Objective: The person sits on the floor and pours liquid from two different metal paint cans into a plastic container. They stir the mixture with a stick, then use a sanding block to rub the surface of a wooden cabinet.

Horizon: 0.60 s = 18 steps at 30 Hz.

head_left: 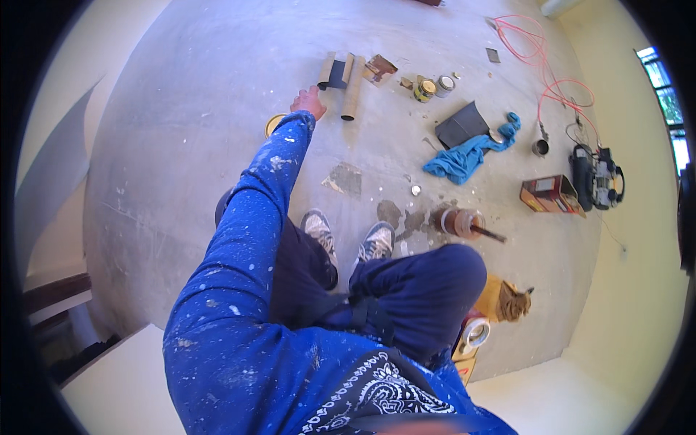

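My left hand (309,104) reaches far forward over the floor, its fingers apart and tips at the near end of a curled brown sheet (327,67) with a dark inner face, perhaps sandpaper. Whether they touch it I cannot tell. Right of that sheet lies a longer brown roll (353,88), and beyond it a flat brown-printed piece (380,69). A round yellow-rimmed can or lid (272,125) is partly hidden behind my blue, paint-spattered sleeve (250,196). My right hand is out of sight.
Two small cans (425,89) stand ahead, right of the rolls. Farther right are a dark tray (462,125), a blue cloth (464,159), an open box (552,193) and an air compressor (598,176) with a red hose (542,54). A brown-stained jar (458,222) holds a brush beside my right knee.
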Each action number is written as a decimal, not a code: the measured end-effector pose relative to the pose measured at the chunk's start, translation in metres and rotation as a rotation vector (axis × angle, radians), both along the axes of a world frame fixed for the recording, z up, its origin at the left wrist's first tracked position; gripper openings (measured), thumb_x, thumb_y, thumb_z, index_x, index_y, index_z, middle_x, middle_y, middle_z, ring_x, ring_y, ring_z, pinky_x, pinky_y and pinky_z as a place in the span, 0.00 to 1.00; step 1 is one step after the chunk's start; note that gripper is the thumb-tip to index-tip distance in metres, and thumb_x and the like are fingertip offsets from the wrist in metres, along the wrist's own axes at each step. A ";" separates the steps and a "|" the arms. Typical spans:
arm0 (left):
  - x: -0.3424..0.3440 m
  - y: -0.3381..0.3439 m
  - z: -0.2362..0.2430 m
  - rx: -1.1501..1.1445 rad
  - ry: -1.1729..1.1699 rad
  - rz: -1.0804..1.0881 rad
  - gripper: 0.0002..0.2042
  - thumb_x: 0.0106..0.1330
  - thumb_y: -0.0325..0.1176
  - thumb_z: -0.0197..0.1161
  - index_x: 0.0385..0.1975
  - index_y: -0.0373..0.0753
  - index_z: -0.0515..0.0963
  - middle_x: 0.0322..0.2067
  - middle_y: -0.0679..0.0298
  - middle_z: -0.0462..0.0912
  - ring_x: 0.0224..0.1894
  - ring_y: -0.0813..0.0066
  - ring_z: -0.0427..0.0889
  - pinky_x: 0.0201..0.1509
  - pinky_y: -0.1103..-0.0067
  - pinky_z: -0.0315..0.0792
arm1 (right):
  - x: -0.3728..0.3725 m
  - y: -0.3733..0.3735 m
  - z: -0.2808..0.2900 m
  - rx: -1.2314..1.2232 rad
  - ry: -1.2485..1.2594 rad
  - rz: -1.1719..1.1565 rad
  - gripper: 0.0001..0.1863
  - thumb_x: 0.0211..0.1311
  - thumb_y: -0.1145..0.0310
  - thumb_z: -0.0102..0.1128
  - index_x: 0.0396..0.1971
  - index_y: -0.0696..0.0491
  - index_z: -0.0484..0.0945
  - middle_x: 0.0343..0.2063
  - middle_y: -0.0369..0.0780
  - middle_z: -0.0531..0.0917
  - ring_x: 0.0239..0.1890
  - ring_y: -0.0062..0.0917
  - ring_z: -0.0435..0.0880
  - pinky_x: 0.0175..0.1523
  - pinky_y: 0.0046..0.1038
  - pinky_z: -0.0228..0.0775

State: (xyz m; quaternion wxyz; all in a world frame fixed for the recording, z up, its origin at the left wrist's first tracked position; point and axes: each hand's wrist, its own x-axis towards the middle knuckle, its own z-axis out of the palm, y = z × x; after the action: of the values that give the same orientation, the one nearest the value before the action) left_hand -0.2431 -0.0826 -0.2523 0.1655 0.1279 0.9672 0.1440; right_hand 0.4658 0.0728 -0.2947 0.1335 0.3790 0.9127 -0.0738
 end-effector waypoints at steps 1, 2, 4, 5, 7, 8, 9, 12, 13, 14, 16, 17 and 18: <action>-0.010 0.008 -0.011 -0.028 0.023 -0.010 0.28 0.60 0.42 0.68 0.63 0.51 0.74 0.67 0.49 0.66 0.70 0.44 0.67 0.68 0.54 0.68 | 0.000 -0.003 0.000 0.005 -0.005 -0.003 0.40 0.68 0.51 0.58 0.75 0.48 0.54 0.58 0.60 0.71 0.54 0.60 0.77 0.58 0.51 0.72; -0.020 0.017 -0.021 -0.059 0.052 -0.020 0.28 0.61 0.41 0.67 0.64 0.55 0.73 0.69 0.48 0.63 0.72 0.43 0.64 0.69 0.51 0.66 | -0.001 -0.003 0.000 0.009 -0.013 -0.007 0.41 0.68 0.51 0.58 0.75 0.48 0.54 0.58 0.60 0.71 0.55 0.60 0.77 0.59 0.51 0.72; -0.041 0.036 -0.041 -0.132 0.036 -0.042 0.30 0.59 0.42 0.68 0.65 0.63 0.73 0.72 0.48 0.57 0.73 0.41 0.60 0.70 0.51 0.65 | 0.000 -0.005 0.002 0.015 -0.022 -0.017 0.41 0.68 0.51 0.58 0.75 0.48 0.54 0.58 0.60 0.71 0.55 0.60 0.77 0.59 0.51 0.72; -0.050 0.045 -0.052 -0.172 0.035 -0.059 0.31 0.59 0.43 0.69 0.66 0.67 0.72 0.73 0.47 0.53 0.74 0.41 0.58 0.71 0.51 0.65 | 0.001 -0.006 0.005 0.013 -0.027 -0.024 0.41 0.68 0.51 0.58 0.75 0.48 0.54 0.58 0.60 0.71 0.55 0.60 0.77 0.59 0.51 0.72; -0.066 0.059 -0.070 -0.201 0.003 -0.082 0.31 0.59 0.44 0.68 0.66 0.67 0.73 0.73 0.46 0.53 0.74 0.40 0.58 0.72 0.50 0.63 | 0.001 -0.007 0.009 0.014 -0.042 -0.037 0.41 0.68 0.51 0.58 0.75 0.48 0.54 0.58 0.60 0.70 0.55 0.60 0.76 0.59 0.51 0.72; -0.073 0.067 -0.078 -0.196 -0.025 -0.102 0.30 0.60 0.44 0.67 0.66 0.67 0.73 0.73 0.45 0.53 0.74 0.39 0.57 0.72 0.50 0.62 | 0.002 -0.008 0.012 0.009 -0.044 -0.041 0.41 0.68 0.51 0.58 0.75 0.48 0.54 0.58 0.60 0.70 0.55 0.60 0.76 0.59 0.51 0.72; -0.080 0.075 -0.084 -0.193 -0.064 -0.071 0.30 0.61 0.45 0.66 0.67 0.66 0.73 0.74 0.45 0.50 0.75 0.39 0.54 0.74 0.49 0.58 | 0.001 -0.009 0.014 0.013 -0.053 -0.048 0.41 0.68 0.51 0.58 0.75 0.48 0.54 0.59 0.60 0.70 0.55 0.60 0.76 0.59 0.51 0.72; -0.096 0.098 -0.092 -0.097 -0.175 0.011 0.31 0.62 0.51 0.63 0.68 0.64 0.72 0.77 0.43 0.44 0.78 0.37 0.46 0.77 0.47 0.50 | 0.002 -0.012 0.023 0.001 -0.068 -0.062 0.41 0.68 0.51 0.58 0.76 0.48 0.54 0.59 0.60 0.70 0.56 0.60 0.76 0.59 0.52 0.71; -0.099 0.111 -0.093 -0.019 -0.182 0.028 0.33 0.60 0.56 0.64 0.69 0.62 0.72 0.77 0.43 0.44 0.78 0.37 0.46 0.77 0.46 0.49 | 0.001 -0.013 0.025 -0.001 -0.077 -0.072 0.41 0.68 0.51 0.58 0.76 0.48 0.53 0.59 0.60 0.70 0.56 0.60 0.76 0.59 0.52 0.71; -0.103 0.119 -0.094 0.054 -0.205 0.047 0.36 0.58 0.60 0.65 0.69 0.61 0.71 0.77 0.42 0.43 0.78 0.36 0.45 0.76 0.45 0.48 | 0.001 -0.014 0.028 -0.005 -0.077 -0.083 0.41 0.68 0.51 0.58 0.76 0.48 0.53 0.59 0.60 0.70 0.56 0.60 0.76 0.59 0.52 0.71; -0.109 0.132 -0.096 0.011 -0.194 0.051 0.44 0.52 0.69 0.66 0.70 0.57 0.70 0.77 0.42 0.43 0.78 0.36 0.44 0.77 0.44 0.47 | 0.000 -0.016 0.031 -0.018 -0.082 -0.097 0.41 0.68 0.51 0.58 0.76 0.48 0.53 0.59 0.60 0.69 0.56 0.60 0.76 0.59 0.52 0.71; -0.112 0.135 -0.099 0.043 -0.212 0.016 0.48 0.49 0.73 0.67 0.71 0.55 0.69 0.77 0.42 0.42 0.78 0.36 0.44 0.77 0.44 0.47 | 0.000 -0.017 0.033 -0.022 -0.082 -0.104 0.41 0.68 0.51 0.58 0.76 0.48 0.53 0.59 0.60 0.69 0.56 0.60 0.76 0.59 0.52 0.71; -0.114 0.138 -0.104 -0.042 -0.204 0.081 0.50 0.47 0.74 0.68 0.71 0.52 0.69 0.77 0.42 0.42 0.78 0.36 0.44 0.77 0.45 0.46 | 0.000 -0.018 0.034 -0.028 -0.079 -0.108 0.41 0.68 0.51 0.58 0.76 0.48 0.53 0.60 0.60 0.69 0.56 0.60 0.76 0.59 0.52 0.71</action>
State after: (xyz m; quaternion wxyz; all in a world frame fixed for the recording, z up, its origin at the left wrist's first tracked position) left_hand -0.3570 0.0552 -0.3559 0.2599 0.0697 0.9525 0.1427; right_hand 0.4657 0.0544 -0.2607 0.1707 0.4283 0.8839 -0.0785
